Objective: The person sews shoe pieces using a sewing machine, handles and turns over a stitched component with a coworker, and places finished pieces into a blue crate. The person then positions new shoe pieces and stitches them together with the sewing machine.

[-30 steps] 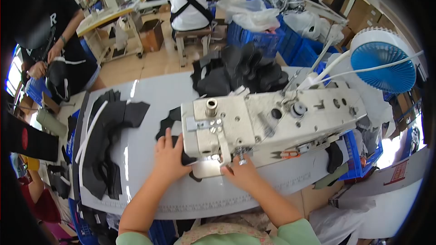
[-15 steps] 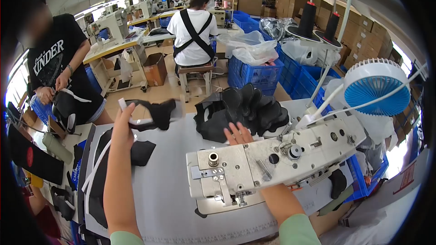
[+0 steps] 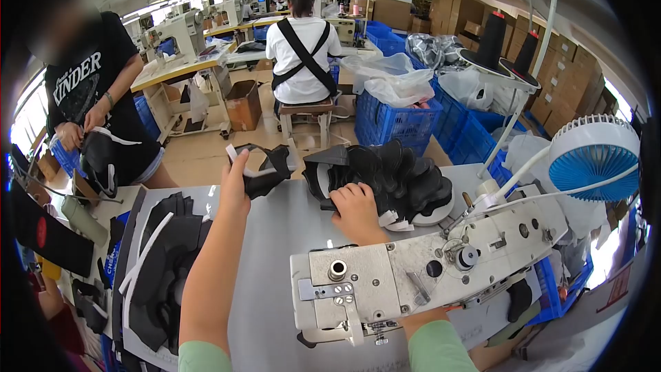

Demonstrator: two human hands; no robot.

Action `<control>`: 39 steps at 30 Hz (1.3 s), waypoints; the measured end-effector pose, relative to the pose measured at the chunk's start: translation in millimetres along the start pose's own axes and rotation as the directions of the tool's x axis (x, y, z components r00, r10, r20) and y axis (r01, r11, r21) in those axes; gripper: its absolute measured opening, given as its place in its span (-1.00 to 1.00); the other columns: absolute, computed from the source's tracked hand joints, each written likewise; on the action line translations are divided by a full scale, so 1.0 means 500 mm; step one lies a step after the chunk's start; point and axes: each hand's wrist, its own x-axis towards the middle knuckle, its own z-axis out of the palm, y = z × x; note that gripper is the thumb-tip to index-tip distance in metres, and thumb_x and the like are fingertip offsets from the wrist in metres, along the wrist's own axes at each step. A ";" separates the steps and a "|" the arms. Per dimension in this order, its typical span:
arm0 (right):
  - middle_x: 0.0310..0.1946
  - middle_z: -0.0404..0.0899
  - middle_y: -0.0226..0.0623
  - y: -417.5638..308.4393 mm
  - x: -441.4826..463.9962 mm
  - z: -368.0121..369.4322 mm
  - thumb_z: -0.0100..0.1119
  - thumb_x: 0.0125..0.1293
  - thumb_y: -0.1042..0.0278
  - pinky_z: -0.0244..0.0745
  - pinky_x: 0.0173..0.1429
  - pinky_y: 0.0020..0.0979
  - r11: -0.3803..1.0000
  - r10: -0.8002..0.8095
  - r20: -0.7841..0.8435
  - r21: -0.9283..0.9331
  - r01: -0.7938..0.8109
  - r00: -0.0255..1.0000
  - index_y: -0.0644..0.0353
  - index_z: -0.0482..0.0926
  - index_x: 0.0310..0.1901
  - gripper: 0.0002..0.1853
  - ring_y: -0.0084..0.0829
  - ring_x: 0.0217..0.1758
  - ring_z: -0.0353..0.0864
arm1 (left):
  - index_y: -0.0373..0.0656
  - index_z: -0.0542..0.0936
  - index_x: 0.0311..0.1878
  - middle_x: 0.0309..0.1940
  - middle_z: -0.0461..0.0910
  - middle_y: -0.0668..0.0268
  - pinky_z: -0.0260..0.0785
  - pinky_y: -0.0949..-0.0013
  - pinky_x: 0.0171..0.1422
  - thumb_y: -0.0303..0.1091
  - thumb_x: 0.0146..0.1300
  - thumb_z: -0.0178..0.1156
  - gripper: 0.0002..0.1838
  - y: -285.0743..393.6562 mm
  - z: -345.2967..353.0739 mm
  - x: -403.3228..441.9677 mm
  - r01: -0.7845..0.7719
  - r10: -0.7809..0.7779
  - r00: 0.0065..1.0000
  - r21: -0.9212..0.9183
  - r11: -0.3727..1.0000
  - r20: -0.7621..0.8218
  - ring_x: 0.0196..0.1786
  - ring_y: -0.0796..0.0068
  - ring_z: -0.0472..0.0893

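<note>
Head view: a glossy pale-grey bench (image 3: 268, 269) carries a cream-white metal sewing machine (image 3: 372, 262), with black curved pieces on either side.
Left hand: the left hand (image 3: 236, 189) grasps a black, curved fabric-like piece with white edging (image 3: 264, 184) by one end, so the rest reaches out freely to the right; it appears raised near the bench's far edge.
Right hand: the right hand (image 3: 358, 212) touches the near-left side of a heap of black, lobed, layered pieces (image 3: 396, 176), perhaps steadying it; whether the fingers pinch a layer cannot be told.
Right forearm: it passes beneath the machine's arm, seemingly the direct way to the heap.
Heap: beyond the machine, overlapping, probably to stay compact within reach.
Left-side stack: flat black curved pieces (image 3: 158, 282) lie layered alike, presumably to save room, a long white strip (image 3: 148, 251) along them.
</note>
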 end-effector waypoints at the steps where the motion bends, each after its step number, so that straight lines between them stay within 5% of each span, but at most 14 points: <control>1: -0.30 0.52 -0.39 0.002 0.002 -0.006 0.28 -0.17 0.41 0.23 0.20 -0.13 0.999 -0.005 -0.066 0.032 0.007 0.998 0.11 0.51 -0.25 -0.66 -0.30 -0.03 0.47 | -0.30 0.40 0.07 -0.07 0.52 0.18 0.48 0.31 -0.02 -0.22 0.18 0.29 -0.51 -0.006 0.010 0.016 -0.001 0.001 1.000 -0.007 1.000 0.001 -0.04 0.35 0.57; 5: -0.32 0.52 -0.40 0.000 0.006 -0.029 0.24 -0.17 0.43 0.25 0.14 -0.17 0.997 0.028 -0.126 0.081 -0.018 0.992 0.12 0.52 -0.27 -0.69 -0.31 -0.06 0.47 | -0.34 0.43 0.06 0.01 0.47 0.14 0.50 0.30 -0.02 -0.16 0.15 0.31 -0.46 -0.056 0.043 0.072 -0.089 0.086 0.996 -0.109 0.990 -0.034 -0.02 0.31 0.56; 7: -0.32 0.52 -0.39 0.002 0.003 -0.031 0.24 -0.17 0.43 0.25 0.14 -0.18 0.996 0.016 -0.117 0.086 -0.006 0.993 0.12 0.52 -0.26 -0.68 -0.31 -0.05 0.47 | -0.35 0.40 0.16 0.17 0.32 0.05 0.50 0.31 -0.05 -0.09 0.04 0.36 -0.30 -0.095 0.051 0.075 -0.082 0.093 0.996 0.454 0.887 -0.002 0.10 0.27 0.49; 8: -0.31 0.52 -0.39 0.004 0.000 -0.030 0.23 -0.17 0.43 0.25 0.14 -0.19 0.995 0.012 -0.106 0.100 -0.002 0.994 0.13 0.53 -0.25 -0.67 -0.32 -0.05 0.47 | -0.26 0.30 0.32 0.32 0.13 -0.06 0.42 0.18 0.13 -0.05 -0.17 0.41 -0.06 -0.109 0.042 0.071 -0.018 -0.038 0.996 0.616 0.788 0.079 0.26 0.07 0.34; 9: -0.31 0.52 -0.39 0.004 0.000 -0.032 0.23 -0.17 0.43 0.25 0.14 -0.19 0.995 0.015 -0.105 0.099 -0.005 0.994 0.13 0.53 -0.25 -0.67 -0.32 -0.05 0.47 | -0.26 0.30 0.32 0.32 0.13 -0.06 0.42 0.18 0.13 -0.05 -0.17 0.41 -0.06 -0.112 0.041 0.054 -0.017 -0.041 0.996 0.616 0.787 0.080 0.26 0.07 0.34; 11: -0.30 0.52 -0.39 0.003 -0.002 -0.038 0.23 -0.17 0.42 0.24 0.14 -0.19 0.994 0.021 -0.131 0.113 -0.006 0.991 0.12 0.53 -0.23 -0.66 -0.31 -0.04 0.46 | -0.13 0.24 0.39 0.36 0.09 -0.12 0.22 0.04 0.33 -0.05 -0.32 0.42 0.07 -0.112 0.036 0.013 -0.197 -0.001 0.979 0.949 0.247 0.203 0.34 -0.12 0.18; 12: -0.30 0.52 -0.39 0.004 -0.002 -0.040 0.23 -0.17 0.42 0.24 0.14 -0.19 0.993 0.028 -0.127 0.115 -0.014 0.991 0.12 0.53 -0.23 -0.66 -0.31 -0.04 0.46 | -0.12 0.19 0.42 0.40 0.02 -0.16 0.01 -0.01 0.44 -0.05 -0.40 0.42 0.16 -0.100 0.034 -0.008 -0.250 -0.043 0.963 0.945 0.212 0.265 0.37 -0.25 0.08; 18: -0.27 0.53 -0.38 0.009 -0.004 -0.040 0.25 -0.17 0.39 0.21 0.15 -0.16 0.986 0.079 -0.129 0.155 -0.058 0.988 0.12 0.54 -0.22 -0.64 -0.29 -0.02 0.45 | -0.13 0.23 0.37 0.29 0.16 -0.12 0.09 -0.01 0.38 -0.09 -0.39 0.46 0.11 -0.091 0.025 -0.074 -0.507 0.021 0.862 0.862 -0.005 0.507 0.31 -0.18 0.18; 22: -0.25 0.53 -0.33 0.003 -0.007 -0.032 0.27 -0.18 0.37 0.19 0.19 -0.14 0.991 0.072 -0.122 0.119 -0.057 0.990 0.16 0.54 -0.19 -0.61 -0.26 0.02 0.43 | -0.11 0.26 0.35 0.24 0.21 -0.06 0.14 -0.01 0.33 -0.10 -0.42 0.52 0.11 -0.121 0.054 -0.118 -0.567 0.208 0.819 0.809 0.154 0.534 0.28 -0.13 0.21; 27: -0.21 0.53 -0.24 0.011 -0.025 -0.024 0.27 -0.17 0.39 0.17 0.24 -0.11 0.993 0.109 -0.046 0.046 -0.107 0.993 0.25 0.53 -0.17 -0.59 -0.20 0.08 0.42 | -0.17 0.24 0.35 0.25 0.20 -0.05 0.15 0.04 0.35 -0.09 -0.32 0.54 0.08 -0.119 0.085 -0.171 -0.600 0.077 0.800 0.790 0.125 0.595 0.31 -0.06 0.23; 30: -0.19 0.54 -0.18 0.017 -0.022 -0.028 0.26 -0.16 0.39 0.17 0.25 -0.10 0.993 0.094 -0.097 0.082 -0.086 0.991 0.28 0.53 -0.20 -0.61 -0.15 0.10 0.41 | -0.26 0.26 0.34 0.17 0.39 0.09 0.23 0.35 0.32 -0.31 0.02 0.39 -0.20 -0.148 0.062 -0.150 -0.131 -0.111 0.928 0.589 0.798 0.357 0.22 0.31 0.40; 33: -0.16 0.54 -0.13 0.023 -0.024 -0.030 0.25 -0.16 0.40 0.17 0.26 -0.10 0.981 0.046 -0.094 0.193 -0.028 0.995 0.30 0.54 -0.20 -0.62 -0.11 0.11 0.41 | -0.30 0.34 0.26 0.06 0.49 0.16 0.28 0.42 0.25 -0.44 0.14 0.27 -0.41 -0.162 0.043 -0.127 0.070 -0.178 0.924 0.309 0.948 0.338 0.14 0.42 0.46; 34: -0.13 0.53 -0.10 0.031 -0.032 -0.025 0.25 -0.15 0.40 0.14 0.30 -0.09 0.983 0.032 -0.034 0.181 -0.025 0.999 0.31 0.53 -0.18 -0.60 -0.10 0.14 0.40 | -0.29 0.41 0.15 0.01 0.52 0.20 0.30 0.47 0.20 -0.52 0.19 0.19 -0.57 -0.157 0.055 -0.134 0.093 -0.211 0.927 0.355 0.930 0.310 0.10 0.48 0.48; 39: -0.02 0.50 -0.03 0.055 -0.062 -0.053 0.23 -0.12 0.42 0.07 0.40 -0.10 0.982 0.005 0.038 0.186 -0.012 0.999 0.37 0.52 -0.11 -0.56 -0.05 0.27 0.33 | -0.26 0.47 -0.01 0.02 0.56 0.23 0.31 0.45 0.17 -0.51 0.19 0.19 -0.71 -0.221 0.069 -0.117 -0.067 -0.108 0.937 0.473 0.878 0.332 0.04 0.46 0.52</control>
